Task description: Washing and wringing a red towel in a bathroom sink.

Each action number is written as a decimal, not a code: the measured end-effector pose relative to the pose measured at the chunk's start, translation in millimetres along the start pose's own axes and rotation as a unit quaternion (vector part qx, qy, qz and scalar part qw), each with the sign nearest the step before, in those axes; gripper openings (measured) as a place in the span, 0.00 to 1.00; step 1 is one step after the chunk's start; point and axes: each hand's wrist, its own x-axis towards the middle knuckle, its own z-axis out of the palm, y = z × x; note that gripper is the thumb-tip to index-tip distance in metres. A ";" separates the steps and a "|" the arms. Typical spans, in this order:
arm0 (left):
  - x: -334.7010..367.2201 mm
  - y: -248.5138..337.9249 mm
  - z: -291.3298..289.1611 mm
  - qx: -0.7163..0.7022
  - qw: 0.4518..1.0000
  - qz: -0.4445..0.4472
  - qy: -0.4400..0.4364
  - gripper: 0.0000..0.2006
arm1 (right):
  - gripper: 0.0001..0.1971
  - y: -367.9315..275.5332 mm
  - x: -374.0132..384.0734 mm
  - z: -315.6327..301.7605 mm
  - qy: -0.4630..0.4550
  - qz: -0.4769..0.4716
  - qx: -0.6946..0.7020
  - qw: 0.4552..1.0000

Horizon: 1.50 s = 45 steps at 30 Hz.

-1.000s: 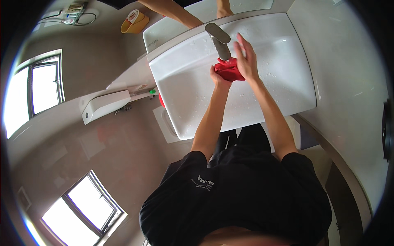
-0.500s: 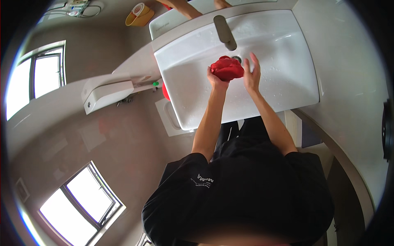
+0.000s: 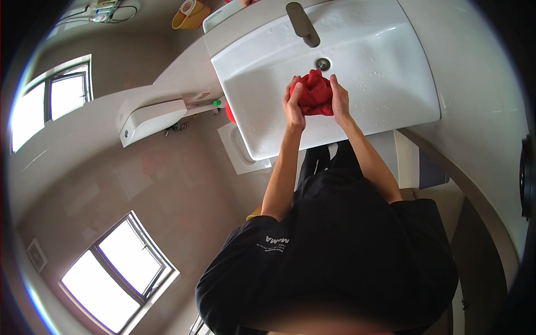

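Bunched into a loose ball, a red cloth (image 3: 314, 96) is held above the white sink basin (image 3: 385, 100). My left hand (image 3: 294, 106) grips its left side, the thumb lying over the top. Against the right side presses my right hand (image 3: 340, 101), fingers pointing away from me and closed in on the cloth. Just beyond the cloth is the round metal drain (image 3: 322, 64), uncovered. The undersides of both hands and of the cloth are hidden.
A dark grey faucet (image 3: 303, 25) stands at the sink's far side. Water drops dot the basin. A white toilet tank (image 3: 152, 121) is to the left, as is a squat pan (image 3: 240, 148). An orange-yellow bucket (image 3: 191, 15) shows at the top.
My right hand has come in from beside the cloth to press on it. The cloth has moved slightly nearer to me and been bunched differently, so the drain shows more fully.
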 end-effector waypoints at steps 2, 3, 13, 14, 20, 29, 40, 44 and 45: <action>-5.4 9.0 28.3 0.000 0.999 0.031 0.009 0.31 | 0.29 2.6 5.9 -6.4 0.034 -0.029 -0.021 0.999; -4.0 10.3 29.9 0.003 0.999 0.030 0.009 0.31 | 0.29 -9.3 0.4 1.5 0.035 -0.028 -0.018 0.999; 23.0 -8.9 75.2 0.209 0.966 0.134 0.075 0.17 | 0.20 -47.6 25.4 6.6 0.187 -0.158 -0.253 0.936; 26.2 -15.1 77.8 0.169 0.965 0.165 0.116 0.16 | 0.19 -53.2 27.9 10.0 0.194 -0.193 -0.272 0.922; 33.5 -26.8 73.7 0.163 0.972 0.128 0.111 0.16 | 0.20 -45.8 23.1 3.4 0.219 -0.172 -0.286 0.917; -10.8 4.8 61.7 -0.024 0.980 -0.123 -0.157 0.34 | 0.18 -69.5 -23.6 -26.7 0.157 -0.170 0.105 0.967; -21.6 124.7 97.8 0.276 0.892 0.283 -0.220 0.22 | 0.23 -95.0 -54.7 -38.7 0.032 -0.288 -0.013 0.957; -42.9 198.8 111.6 0.344 0.773 0.433 -0.310 0.23 | 0.49 -155.1 -62.9 -0.9 0.083 -0.544 -0.112 0.827; -42.8 210.3 113.8 0.345 0.745 0.447 -0.355 0.22 | 0.49 -177.7 -68.3 11.3 0.075 -0.549 -0.111 0.825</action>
